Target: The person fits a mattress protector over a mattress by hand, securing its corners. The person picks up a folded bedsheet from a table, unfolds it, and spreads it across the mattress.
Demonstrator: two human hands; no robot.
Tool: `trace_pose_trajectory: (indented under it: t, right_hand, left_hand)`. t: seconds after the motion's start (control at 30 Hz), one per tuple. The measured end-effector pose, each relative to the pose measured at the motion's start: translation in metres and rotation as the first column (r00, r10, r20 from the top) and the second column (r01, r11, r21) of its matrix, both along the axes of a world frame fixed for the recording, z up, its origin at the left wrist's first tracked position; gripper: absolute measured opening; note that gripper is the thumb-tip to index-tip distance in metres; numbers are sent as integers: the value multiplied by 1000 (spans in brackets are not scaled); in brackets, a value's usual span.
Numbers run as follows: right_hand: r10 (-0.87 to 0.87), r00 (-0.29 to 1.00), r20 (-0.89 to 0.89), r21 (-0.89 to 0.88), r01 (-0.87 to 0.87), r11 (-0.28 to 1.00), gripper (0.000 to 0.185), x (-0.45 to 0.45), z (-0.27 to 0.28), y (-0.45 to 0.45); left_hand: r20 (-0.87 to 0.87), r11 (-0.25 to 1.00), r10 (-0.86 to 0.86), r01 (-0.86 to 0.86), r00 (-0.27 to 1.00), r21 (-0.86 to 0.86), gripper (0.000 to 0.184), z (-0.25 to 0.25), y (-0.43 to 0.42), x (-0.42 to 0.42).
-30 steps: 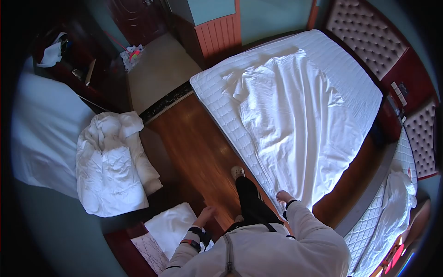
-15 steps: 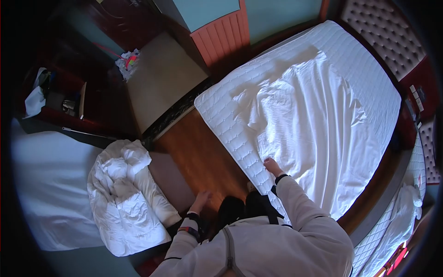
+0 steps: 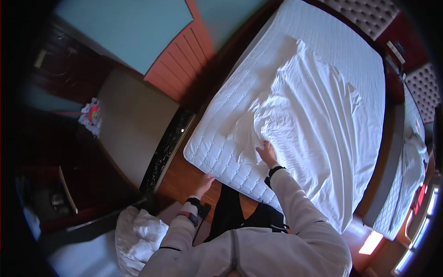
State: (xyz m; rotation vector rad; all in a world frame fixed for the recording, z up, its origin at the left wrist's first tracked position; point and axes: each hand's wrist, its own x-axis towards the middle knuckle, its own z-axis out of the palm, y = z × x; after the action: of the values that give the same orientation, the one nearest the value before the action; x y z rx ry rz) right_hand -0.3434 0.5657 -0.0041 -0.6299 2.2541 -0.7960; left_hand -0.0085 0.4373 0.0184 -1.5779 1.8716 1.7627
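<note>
Centrally, white sheet: the white sheet (image 3: 318,124) lies in loose folds across the mattress (image 3: 217,124), with a strip of quilting showing along the side nearest the left hand.
Right hand: the right hand (image 3: 266,154) reaches forward over the crumpled side of the sheet, back of the hand up, a black band (image 3: 275,170) at the wrist.
Right grip: fairly open, thumb apart from the fingers, at the sheet; whether they press on the cloth, I cannot tell.
Left hand: the left hand (image 3: 203,185) points forward from a bent arm, fingertips just beside the mattress edge; contact is unclear.
Left grip: nothing seen in it; how wide it is, I cannot tell.
Left wrist: a watch (image 3: 188,217) with a reddish edge sits below the hand.
Floor: the wooden floor (image 3: 180,182) shows beside the mattress, bordered by a black patterned strip (image 3: 164,159).
Bedding: a bunched white duvet (image 3: 140,237) lies near the left forearm.
Far side: a tufted headboard (image 3: 360,14) stands beyond the mattress; a second bed (image 3: 392,198) is to the right.
</note>
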Motion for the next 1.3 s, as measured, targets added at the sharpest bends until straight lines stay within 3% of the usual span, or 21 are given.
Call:
trace_pose_trajectory:
  t: [0.03, 0.13, 0.23, 0.27, 0.37, 0.47, 0.57, 0.6, 0.63, 0.7, 0.73, 0.8, 0.83, 0.9, 0.93, 1.03, 1.13, 1.23, 1.3]
  right_hand:
    - [-49, 999, 7, 60, 48, 997, 72, 7, -3, -10]
    - [-158, 985, -62, 242, 169, 956, 79, 21, -12, -66]
    - [-219, 974, -56, 386, 224, 895, 74, 25, -14, -99]
    - [-241, 966, -91, 364, 257, 895, 59, 25, -21, -104]
    - [-329, 944, -23, 406, 309, 860, 44, 14, -29, -104]
    - [-214, 975, -63, 358, 222, 907, 32, 6, -8, -89]
    - [-273, 921, -279, 119, 315, 942, 27, 3, -3, -60]
    - [-301, 919, -254, 108, 336, 936, 28, -1, -6, -43]
    - [-429, 903, -30, 65, 431, 900, 28, -4, 4, -26]
    - [-587, 697, 412, 38, 630, 775, 29, -4, 36, 11]
    - [-622, 642, 449, 49, 677, 734, 29, 0, 54, 31]
    - [-675, 526, 517, 68, 761, 645, 30, 14, 92, 69]
    - [-641, 527, 558, -30, 785, 619, 30, 25, 100, 87]
    - [-642, 522, 562, -49, 795, 604, 31, 47, 116, 120]
    - [-643, 546, 537, 21, 753, 657, 35, 55, 123, 133]
    - [-632, 562, 534, 159, 667, 728, 44, 79, 139, 167]
    - [-539, 807, 243, 359, 441, 822, 42, 98, 147, 201]
    - [-476, 879, 25, 468, 411, 783, 37, 105, 143, 245]
    - [-471, 881, -52, 491, 433, 756, 33, 103, 135, 281]
  left_hand:
    - [-7, 994, -96, 95, 995, -60, 32, -27, -24, 3]
    - [-14, 981, -195, 195, 981, -20, 32, -24, -88, -26]
    - [-50, 988, -121, 125, 991, 93, 31, -21, -123, -47]
    - [-55, 987, -101, 107, 993, 116, 29, -21, -130, -53]
    - [-71, 974, -126, 137, 989, 180, 30, -22, -149, -69]
    - [-10, 952, -222, 219, 975, 213, 32, -35, -161, -87]
    - [-57, 939, -225, 232, 973, 255, 35, -71, -165, -112]
    - [-104, 872, -417, 429, 903, 233, 47, -118, -173, -114]
    - [-111, 905, -335, 352, 936, 238, 52, -116, -168, -127]
    - [-124, 945, -174, 201, 977, 258, 62, -94, -157, -162]
    - [-82, 930, -268, 280, 960, 239, 78, -83, -155, -181]
    - [-119, 919, -293, 314, 949, 238, 83, -54, -140, -216]
    - [-139, 915, -303, 329, 943, 233, 85, -39, -132, -231]
    - [-71, 899, -356, 362, 932, 245, 88, -15, -118, -254]
    - [-36, 893, -380, 377, 924, 247, 90, -6, -111, -266]
    - [-115, 933, -341, 351, 933, 80, 73, -89, -82, -265]
    - [-49, 875, -340, 335, 939, 350, 48, -62, -85, -278]
    - [-154, 961, -231, 250, 961, 121, 34, -45, -97, -283]
    - [-258, 867, -396, 267, 881, -420, 30, -77, -126, -297]
